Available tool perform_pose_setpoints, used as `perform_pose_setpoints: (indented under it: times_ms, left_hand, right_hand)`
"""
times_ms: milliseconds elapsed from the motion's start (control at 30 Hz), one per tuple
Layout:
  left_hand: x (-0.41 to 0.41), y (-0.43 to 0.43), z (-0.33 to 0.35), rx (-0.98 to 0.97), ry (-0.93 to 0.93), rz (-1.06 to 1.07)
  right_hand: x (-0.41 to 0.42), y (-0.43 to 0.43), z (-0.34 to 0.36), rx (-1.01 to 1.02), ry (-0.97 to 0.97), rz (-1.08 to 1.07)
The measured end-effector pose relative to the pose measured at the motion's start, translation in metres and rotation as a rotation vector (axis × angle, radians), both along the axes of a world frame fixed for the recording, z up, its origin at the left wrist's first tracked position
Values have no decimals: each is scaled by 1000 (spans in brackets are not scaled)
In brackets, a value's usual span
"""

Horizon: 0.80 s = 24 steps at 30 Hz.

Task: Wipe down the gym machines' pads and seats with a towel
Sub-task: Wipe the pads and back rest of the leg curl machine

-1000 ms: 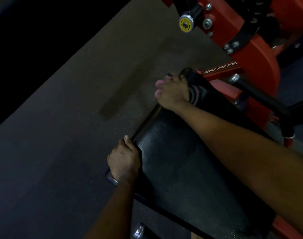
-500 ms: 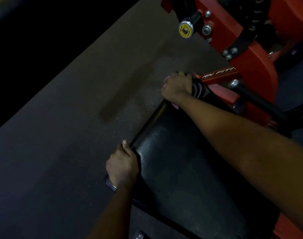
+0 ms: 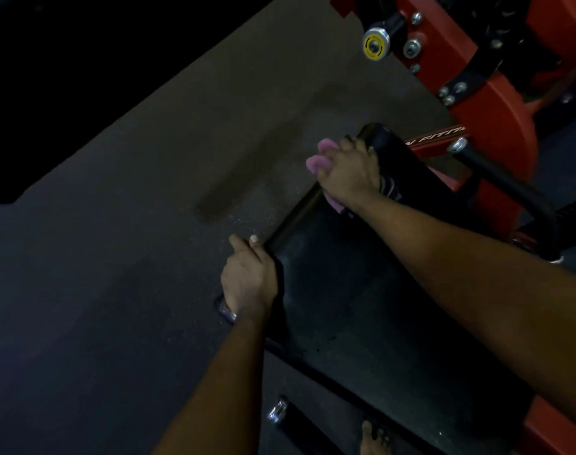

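On the far left edge of the black pad (image 3: 362,307), near its upper corner, a pink towel (image 3: 316,162) is held bunched under the right hand (image 3: 349,172). Folds of the towel are seen past the knuckles on the floor side, and a smaller piece shows below the wrist. The fingers are curled round the cloth and pressed down on the pad's rim; how far they wrap beneath cannot be told.

Nearer the camera, the same long edge of the pad is gripped by the left hand (image 3: 247,280). The thumb is laid along the top of the edge, nail showing, and the fingers are curled under out of sight. A purple band (image 3: 226,311) is worn at that wrist.

Pad surface: dull black, faintly speckled.

Beyond the pad, a red machine frame (image 3: 496,119) with bolts and a yellow-capped knob (image 3: 375,46) is seen. A black bar (image 3: 506,182) runs just beside the pad's right side. Dark speckled floor (image 3: 132,241) lies to the left. A bare foot (image 3: 372,438) is partly visible at the bottom edge.
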<state>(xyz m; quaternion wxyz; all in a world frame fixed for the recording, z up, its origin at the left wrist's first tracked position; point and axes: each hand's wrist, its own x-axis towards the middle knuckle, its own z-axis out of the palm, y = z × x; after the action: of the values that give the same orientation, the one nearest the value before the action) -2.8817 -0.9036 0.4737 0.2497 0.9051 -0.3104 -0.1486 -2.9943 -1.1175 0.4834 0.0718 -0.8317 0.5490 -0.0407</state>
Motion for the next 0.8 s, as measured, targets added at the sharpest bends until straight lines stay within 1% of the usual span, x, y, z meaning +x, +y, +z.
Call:
perform_pose_setpoints:
  times_ms: [100,167,267,367,433,533,600,667,800]
  left_hand:
    - [10,14,1,-135,102,-30]
    - [21,29,3,-185,122,-21]
    - [40,61,4,-196,118,1]
    - [54,89,8,-208,185,-96]
    - [65,98,7,-197,197,-163]
    - [77,107,7,-179,226,-196]
    - [79,110,9,-163,246,-224]
    - [76,114,12,-116,225,-291]
    - [71,116,12,0,63,-468]
  right_hand:
    - [14,33,-1,-37,-2,4]
    - [21,66,-4,-68,-16,29]
    - [32,110,-5,-74,-67,0]
    - [46,163,-2,-47,-111,-26]
    - [58,206,-3,-54,-147,17]
    - [66,256,-10,-75,-177,106]
    - [56,263,-13,-101,-194,130]
    - [30,273,-21,-143,-224,131]
    - [-54,309,-52,-178,-265,59]
